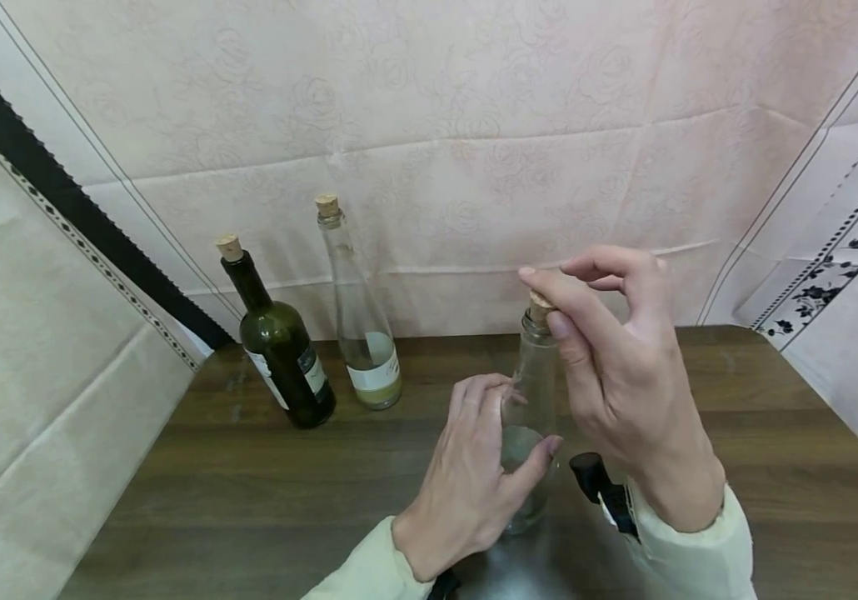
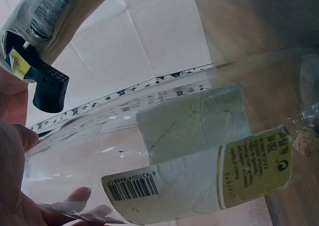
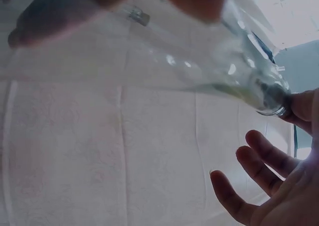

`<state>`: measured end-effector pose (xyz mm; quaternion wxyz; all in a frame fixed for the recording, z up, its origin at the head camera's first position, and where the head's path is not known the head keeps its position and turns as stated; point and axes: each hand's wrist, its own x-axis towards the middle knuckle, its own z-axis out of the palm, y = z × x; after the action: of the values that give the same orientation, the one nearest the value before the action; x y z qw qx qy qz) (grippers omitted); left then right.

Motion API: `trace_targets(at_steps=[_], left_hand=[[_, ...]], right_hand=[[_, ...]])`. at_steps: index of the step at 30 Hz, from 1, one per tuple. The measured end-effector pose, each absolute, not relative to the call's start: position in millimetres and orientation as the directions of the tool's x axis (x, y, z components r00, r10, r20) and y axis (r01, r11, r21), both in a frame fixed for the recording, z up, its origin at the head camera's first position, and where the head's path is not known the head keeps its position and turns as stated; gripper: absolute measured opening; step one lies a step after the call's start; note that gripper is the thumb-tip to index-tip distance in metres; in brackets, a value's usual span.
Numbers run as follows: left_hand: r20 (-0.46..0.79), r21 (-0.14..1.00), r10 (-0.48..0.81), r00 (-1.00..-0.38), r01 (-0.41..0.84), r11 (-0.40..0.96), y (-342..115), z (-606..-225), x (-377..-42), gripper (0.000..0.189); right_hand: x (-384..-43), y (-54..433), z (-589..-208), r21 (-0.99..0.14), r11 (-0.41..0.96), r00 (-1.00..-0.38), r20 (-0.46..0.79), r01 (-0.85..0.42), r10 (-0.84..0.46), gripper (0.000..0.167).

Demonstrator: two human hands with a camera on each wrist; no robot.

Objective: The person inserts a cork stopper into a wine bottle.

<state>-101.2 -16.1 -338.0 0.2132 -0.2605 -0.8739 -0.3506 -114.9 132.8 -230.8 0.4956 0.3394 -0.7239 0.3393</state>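
Near the front of the wooden table stands a clear glass bottle, slightly tilted in the head view. My left hand grips its body, thumb on the near side and fingers around the far side. At the bottle's mouth, my right hand pinches a cork between thumb and index finger; the other fingers stay off the glass. The left wrist view shows the bottle's label with a barcode. A cork-like piece appears near the base there; whether inside or behind is unclear.
Back left on the table stand a dark green corked bottle and a clear corked bottle with a white and yellow-green label. Patterned cloth hangs behind the table and at both sides.
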Motion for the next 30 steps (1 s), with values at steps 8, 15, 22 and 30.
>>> trace_targets(at_steps=[8,15,22,30], left_hand=[[0.561,0.491,0.305,-0.770,0.606,0.626,-16,-336,-100,0.048],[0.559,0.487,0.307,-0.770,0.604,0.631,-16,-335,-98,0.046],[0.567,0.465,0.321,-0.758,0.617,0.634,-17,-335,-99,0.039],[0.559,0.465,0.307,-0.770,0.598,0.653,-19,-337,-101,0.043]], right_hand=[[-112,133,-229,-0.148,0.503,-0.268,0.947,-0.851,-0.175,0.040],[-111,132,-227,-0.134,0.472,-0.228,0.963,-0.871,-0.147,0.040],[-112,127,-229,-0.144,0.431,-0.214,0.969,-0.891,-0.120,0.044],[-113,128,-238,-0.194,0.447,-0.274,0.954,-0.873,-0.120,0.041]])
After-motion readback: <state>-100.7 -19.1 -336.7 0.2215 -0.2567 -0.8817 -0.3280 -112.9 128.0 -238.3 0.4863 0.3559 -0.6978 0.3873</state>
